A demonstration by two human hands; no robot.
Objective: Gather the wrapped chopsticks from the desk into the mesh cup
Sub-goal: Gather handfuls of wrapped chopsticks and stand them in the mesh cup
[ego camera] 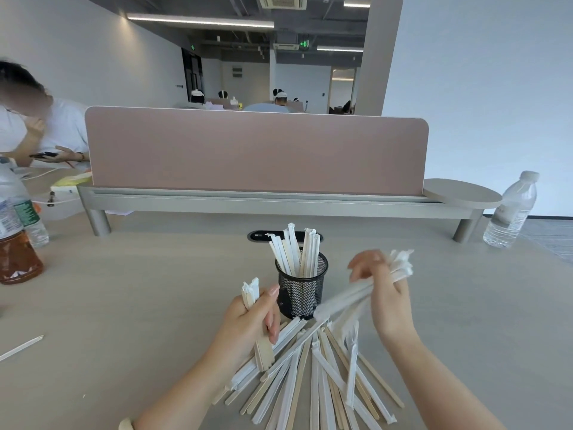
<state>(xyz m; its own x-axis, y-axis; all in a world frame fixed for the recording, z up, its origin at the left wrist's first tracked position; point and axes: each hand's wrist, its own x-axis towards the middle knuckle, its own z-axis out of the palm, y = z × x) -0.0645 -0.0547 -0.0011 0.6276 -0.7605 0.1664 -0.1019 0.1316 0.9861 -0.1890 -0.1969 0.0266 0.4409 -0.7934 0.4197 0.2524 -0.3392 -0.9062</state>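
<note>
A black mesh cup (301,290) stands mid-desk with several wrapped chopsticks (294,252) upright inside it. A pile of wrapped chopsticks (313,377) lies fanned out on the desk in front of the cup. My left hand (251,324) is shut on a small bundle of chopsticks, held upright just left of the cup. My right hand (384,293) is raised to the right of the cup and grips a blurred bundle of wrapped chopsticks (347,297) slanting down toward the pile.
A pink divider panel (254,150) on a grey rail crosses the back of the desk. A water bottle (511,212) stands far right. Bottles (15,231) stand at the left edge. One stray chopstick (21,347) lies far left. A person sits behind at the left.
</note>
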